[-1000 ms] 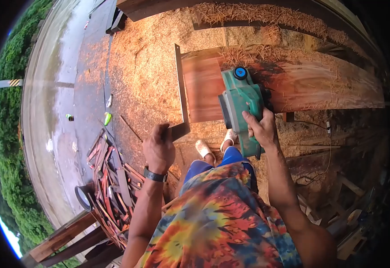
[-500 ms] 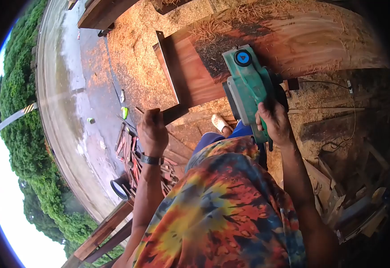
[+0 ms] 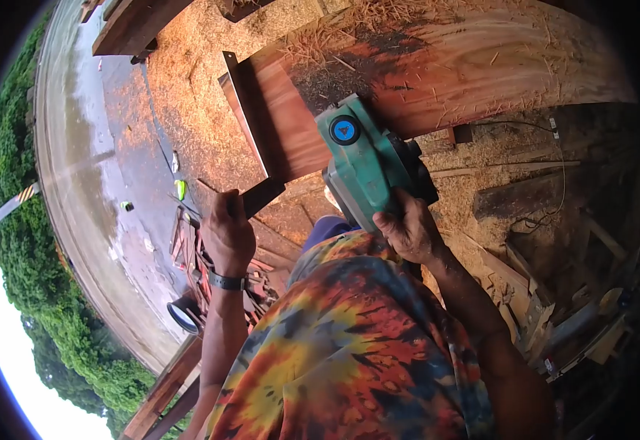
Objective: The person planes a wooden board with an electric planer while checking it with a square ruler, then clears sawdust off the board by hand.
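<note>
My right hand [image 3: 410,229] is wrapped round the handle of a green electric planer [image 3: 371,167] with a round blue-capped knob. The planer overlaps the near edge of a wide reddish-brown board [image 3: 510,77]; whether its sole touches the wood is hidden. My left hand [image 3: 228,233] is closed on the dark arm of an L-shaped metal bar [image 3: 247,132]. Its long, bright-edged arm runs along the left end of the board and has a hole at the far tip. A dark, rough patch [image 3: 327,82] with shavings marks the board's surface near that end.
Curled shavings [image 3: 379,15] lie along the board's far edge. Sawdust [image 3: 188,81] covers the ground. Reddish offcuts [image 3: 186,238] and a round black-rimmed object [image 3: 183,314] are at lower left. A thin cord [image 3: 563,187] and scrap wood [image 3: 532,308] lie at right.
The planer and my right hand have come closer to my body and a little left. My view has shifted slightly right. The metal bar stays along the board's end, in my left hand.
</note>
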Available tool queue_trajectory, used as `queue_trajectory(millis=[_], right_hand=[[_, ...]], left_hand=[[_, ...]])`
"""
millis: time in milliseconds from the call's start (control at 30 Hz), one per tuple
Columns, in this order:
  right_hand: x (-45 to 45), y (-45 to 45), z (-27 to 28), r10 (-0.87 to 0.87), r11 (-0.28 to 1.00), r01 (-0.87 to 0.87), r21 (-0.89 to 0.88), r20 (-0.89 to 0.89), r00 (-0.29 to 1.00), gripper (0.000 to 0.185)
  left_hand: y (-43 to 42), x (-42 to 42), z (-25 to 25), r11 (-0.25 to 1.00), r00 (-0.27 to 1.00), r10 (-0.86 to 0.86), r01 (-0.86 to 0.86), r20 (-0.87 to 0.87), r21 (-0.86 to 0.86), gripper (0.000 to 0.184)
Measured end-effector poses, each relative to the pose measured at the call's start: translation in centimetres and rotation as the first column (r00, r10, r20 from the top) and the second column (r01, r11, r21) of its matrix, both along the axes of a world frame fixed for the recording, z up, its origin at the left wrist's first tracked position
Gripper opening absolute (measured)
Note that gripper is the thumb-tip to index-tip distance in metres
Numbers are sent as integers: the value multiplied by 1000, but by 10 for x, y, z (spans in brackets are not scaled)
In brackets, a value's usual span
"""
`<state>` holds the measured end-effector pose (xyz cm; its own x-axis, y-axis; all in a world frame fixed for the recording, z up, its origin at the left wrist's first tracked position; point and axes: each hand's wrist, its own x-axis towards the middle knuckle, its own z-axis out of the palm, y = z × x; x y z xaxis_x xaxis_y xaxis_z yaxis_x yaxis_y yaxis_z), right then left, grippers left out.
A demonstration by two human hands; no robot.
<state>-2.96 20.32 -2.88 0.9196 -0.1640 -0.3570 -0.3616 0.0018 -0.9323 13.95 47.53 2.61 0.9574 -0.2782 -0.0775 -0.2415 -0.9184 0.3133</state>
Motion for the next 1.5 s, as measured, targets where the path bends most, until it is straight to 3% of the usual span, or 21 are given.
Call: queue_trajectory(millis=[133, 167, 367, 500, 600, 633, 700, 833, 1033, 1200, 1500], right_hand=[[30, 15, -9, -27, 999, 27, 36, -4, 1000, 60], [43, 17, -8, -44, 998, 44, 54, -3, 999, 59], [165, 12, -14, -65, 994, 75, -78, 115, 991, 55], [270, 6, -15, -68, 995, 54, 80, 191, 979, 60], [319, -2, -20, -25, 997, 34, -67, 128, 991, 69], [313, -4, -21, 7, 993, 14, -115, 173, 985, 66], [294, -4, -23, 42, 995, -37, -94, 47, 998, 58], [182, -2, -13, -67, 994, 82, -66, 209, 976, 55], [32, -1, -10, -6, 999, 8, 48, -48, 999, 48], [70, -12, -6, 39, 997, -37, 72, -21, 999, 53], [264, -19, -6, 64, 994, -73, 83, 100, 993, 67]], left_hand=[[-1, -2, -3, 997, 996, 78, -77, -44, 4, 13], [2, -2, -9, 996, 998, 61, -62, -20, -65, 12], [2, -2, -7, 998, 998, 55, -55, 14, 2, 13], [5, -1, -11, 998, 997, 68, -67, 22, -16, 15], [7, -2, -14, 998, 997, 61, -61, 49, 7, 16], [6, -3, -14, 996, 996, 84, -84, 36, 0, 15], [5, -3, -14, 996, 996, 84, -83, 42, -13, 15], [5, -5, -12, 995, 996, 75, -72, 49, -67, 12], [2, -8, -9, 994, 995, 96, -95, 27, -52, 7], [0, -8, -8, 992, 993, 119, -120, -26, -42, 7], [3, -7, -13, 991, 991, 131, -130, 36, -38, 11]])
